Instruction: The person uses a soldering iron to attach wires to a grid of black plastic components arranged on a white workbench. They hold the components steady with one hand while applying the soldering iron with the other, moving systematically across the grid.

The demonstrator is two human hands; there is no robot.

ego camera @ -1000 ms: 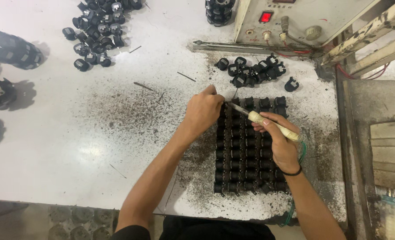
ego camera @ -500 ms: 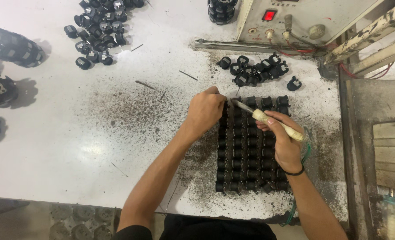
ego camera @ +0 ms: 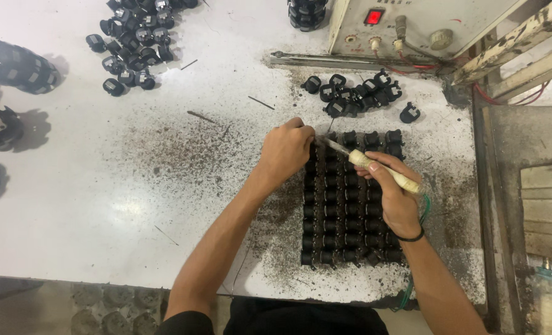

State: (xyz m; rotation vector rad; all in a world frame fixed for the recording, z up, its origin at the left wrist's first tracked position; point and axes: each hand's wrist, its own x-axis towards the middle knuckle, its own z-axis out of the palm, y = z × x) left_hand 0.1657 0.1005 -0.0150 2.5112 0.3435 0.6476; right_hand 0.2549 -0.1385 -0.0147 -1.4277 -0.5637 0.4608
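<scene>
A block of small black parts (ego camera: 350,205) set in rows lies on the grimy white table (ego camera: 102,205). The left hand (ego camera: 286,151) rests closed at its upper left corner. The right hand (ego camera: 395,200), above the block's right side, grips a pale-handled tool (ego camera: 384,169) whose metal tip points toward the left hand. Loose black parts (ego camera: 356,94) lie just beyond

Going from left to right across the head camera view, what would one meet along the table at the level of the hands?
Large black round parts at the left edge → dusty white table → left hand → block of small black parts in rows → right hand holding a pale-handled tool → grey metal surface.
</scene>
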